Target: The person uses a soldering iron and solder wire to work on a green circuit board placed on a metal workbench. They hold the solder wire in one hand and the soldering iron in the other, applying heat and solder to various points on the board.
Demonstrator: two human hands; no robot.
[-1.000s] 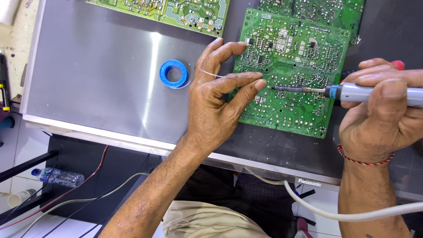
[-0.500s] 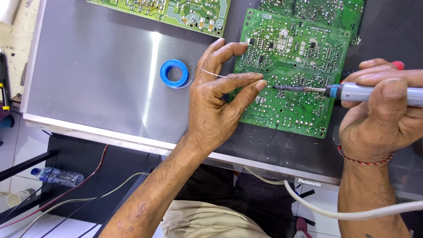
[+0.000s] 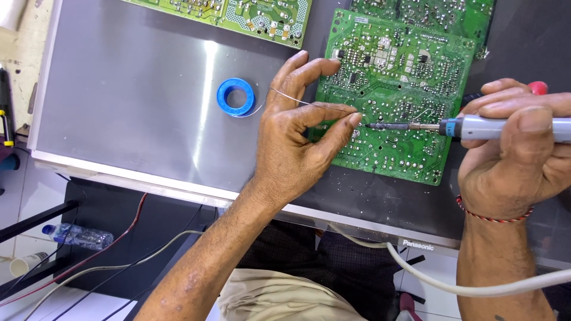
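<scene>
Steel panel (image 3: 137, 101), green circuit board (image 3: 398, 95), white tiled floor (image 3: 30, 196)

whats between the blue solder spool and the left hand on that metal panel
In the head view, only a thin silver solder wire crosses bare brushed-metal panel, running from the blue ring-shaped solder spool to the left hand fingers.

The soldering iron's (image 3: 499, 126) rear runs off the right edge; its tip contact is too small to tell.

The circuit board (image 3: 395, 95) is green with silver solder dots. The solder spool (image 3: 235, 97) is blue; the soldering iron (image 3: 476, 126) has a pale grey-blue handle.
</scene>
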